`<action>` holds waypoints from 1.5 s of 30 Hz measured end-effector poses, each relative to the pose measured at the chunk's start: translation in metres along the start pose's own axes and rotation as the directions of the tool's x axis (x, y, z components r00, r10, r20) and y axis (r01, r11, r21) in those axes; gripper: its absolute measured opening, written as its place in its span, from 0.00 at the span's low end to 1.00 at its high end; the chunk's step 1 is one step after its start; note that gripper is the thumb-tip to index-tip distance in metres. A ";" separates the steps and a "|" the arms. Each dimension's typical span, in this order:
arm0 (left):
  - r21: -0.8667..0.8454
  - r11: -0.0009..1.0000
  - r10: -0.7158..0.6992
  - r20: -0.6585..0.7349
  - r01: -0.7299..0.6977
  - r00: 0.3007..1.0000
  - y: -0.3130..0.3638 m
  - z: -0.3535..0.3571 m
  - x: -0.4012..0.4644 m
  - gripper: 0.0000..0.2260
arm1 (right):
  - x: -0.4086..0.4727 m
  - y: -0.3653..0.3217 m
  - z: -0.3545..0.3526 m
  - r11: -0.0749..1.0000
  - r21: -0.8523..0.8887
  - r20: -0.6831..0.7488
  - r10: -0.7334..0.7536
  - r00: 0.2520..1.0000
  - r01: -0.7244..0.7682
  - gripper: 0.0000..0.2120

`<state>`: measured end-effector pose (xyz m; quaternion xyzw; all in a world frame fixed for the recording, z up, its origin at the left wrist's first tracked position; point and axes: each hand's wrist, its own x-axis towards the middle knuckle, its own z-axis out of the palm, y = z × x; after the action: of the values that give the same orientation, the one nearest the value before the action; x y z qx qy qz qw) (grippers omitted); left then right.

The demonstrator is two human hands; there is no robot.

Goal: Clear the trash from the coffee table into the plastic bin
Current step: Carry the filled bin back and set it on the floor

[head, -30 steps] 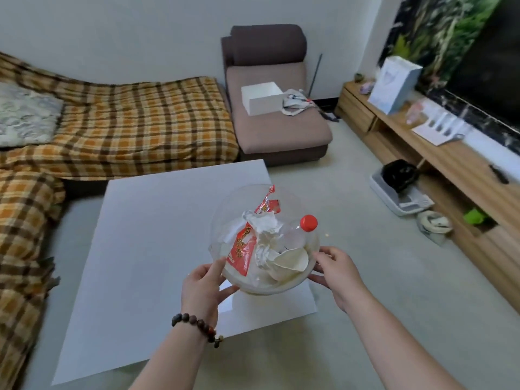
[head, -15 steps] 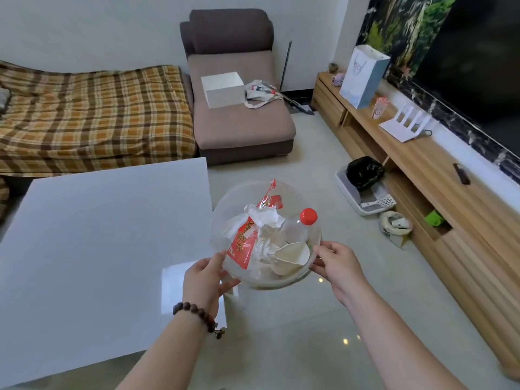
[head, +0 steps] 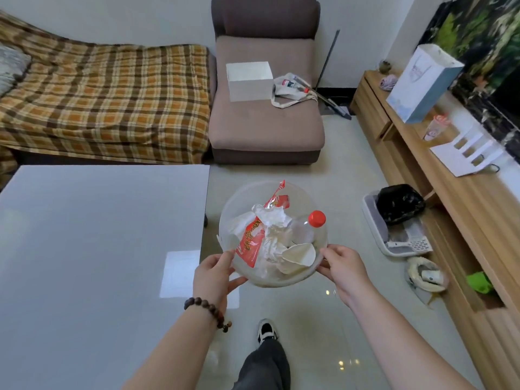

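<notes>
We hold the clear plastic bin (head: 233, 205) between our two hands, out in front of us and above the floor, just past the right edge of the coffee table (head: 84, 235). Our left hand (head: 215, 275) clamps the near-left rim, thumb over the edge and fingers beneath; our right hand (head: 344, 270) grips the near-right rim the same way. The hands sit apart, the bin's width between them. The bin's mouth faces up and tilts slightly toward us. Inside lie a red wrapper (head: 253, 240), crumpled tissue (head: 274, 220), a paper cup (head: 299, 254) on its side, and a clear bottle (head: 302, 230) whose long axis runs from lower left to upper right, its red cap (head: 317, 218) pointing up and right.
</notes>
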<state>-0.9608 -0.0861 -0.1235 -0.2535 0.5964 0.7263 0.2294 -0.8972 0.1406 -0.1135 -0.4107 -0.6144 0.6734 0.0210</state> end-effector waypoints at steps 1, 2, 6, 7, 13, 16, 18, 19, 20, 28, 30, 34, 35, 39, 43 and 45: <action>-0.005 1.000 -0.009 -0.006 0.008 1.000 0.007 0.013 0.012 0.11 | 0.019 -0.011 0.001 1.000 -0.016 0.002 0.000 1.000 0.000 0.10; -0.009 1.000 -0.013 -0.011 0.013 1.000 0.014 0.026 0.023 0.11 | 0.037 -0.023 0.001 0.999 -0.033 0.006 0.001 1.000 0.000 0.10; 0.019 0.999 -0.030 -0.052 0.031 0.998 0.039 0.066 0.064 0.14 | 0.101 -0.064 0.004 0.996 -0.085 0.052 0.010 0.999 -0.005 0.10; 0.028 0.999 -0.040 -0.073 0.042 0.997 0.044 0.074 0.074 0.15 | 0.114 -0.072 0.006 0.996 -0.093 0.066 0.016 0.998 -0.009 0.10; -0.001 0.984 -0.174 -0.145 0.176 0.974 0.066 0.112 0.144 0.12 | 0.199 -0.107 0.021 0.984 -0.171 0.107 0.071 0.992 -0.052 0.09; -0.050 0.978 -0.207 -0.195 0.201 0.959 0.077 0.134 0.184 0.11 | 0.251 -0.123 0.033 0.975 -0.208 0.152 0.112 0.982 -0.079 0.11; -0.092 0.974 -0.223 -0.233 0.207 0.947 0.082 0.149 0.212 0.11 | 0.293 -0.131 0.044 0.968 -0.233 0.193 0.136 0.972 -0.089 0.11; -0.115 0.971 -0.234 -0.249 0.211 0.940 0.084 0.157 0.227 0.11 | 0.315 -0.132 0.049 0.964 -0.248 0.211 0.148 0.966 -0.094 0.09; -0.145 0.965 -0.251 -0.267 0.218 0.930 0.085 0.164 0.242 0.11 | 0.336 -0.133 0.055 0.959 -0.263 0.221 0.164 0.961 -0.103 0.08; -0.349 0.904 -0.378 -0.391 0.245 0.839 0.045 0.183 0.374 0.09 | 0.481 -0.090 0.119 0.915 -0.354 0.245 0.291 0.925 -0.194 0.10; -0.336 0.907 -0.387 -0.421 0.255 0.820 0.017 0.174 0.414 0.10 | 0.516 -0.059 0.138 0.900 -0.384 0.261 0.321 0.910 -0.207 0.10; -0.303 0.912 -0.395 -0.468 0.276 0.790 -0.054 0.147 0.505 0.10 | 0.587 0.024 0.172 0.880 -0.427 0.293 0.352 0.889 -0.208 0.10; -0.299 0.911 -0.399 -0.465 0.284 0.790 -0.072 0.140 0.528 0.09 | 0.604 0.046 0.180 0.874 -0.443 0.298 0.353 0.887 -0.200 0.10; -0.275 0.915 -0.392 -0.444 0.294 0.805 -0.136 0.113 0.615 0.10 | 0.667 0.130 0.206 0.851 -0.494 0.308 0.361 0.880 -0.177 0.11; -0.228 0.932 -0.357 -0.423 0.283 0.833 -0.177 0.097 0.677 0.11 | 0.713 0.187 0.226 0.831 -0.528 0.306 0.379 0.873 -0.175 0.09; -0.205 0.934 -0.353 -0.400 0.292 0.846 -0.191 0.093 0.697 0.10 | 0.729 0.206 0.233 0.827 -0.529 0.289 0.388 0.875 -0.192 0.08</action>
<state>-1.3824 0.0614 -0.6990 -0.5193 0.5298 0.6422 0.1929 -1.4162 0.2897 -0.6930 -0.3527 -0.6837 0.5598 -0.3078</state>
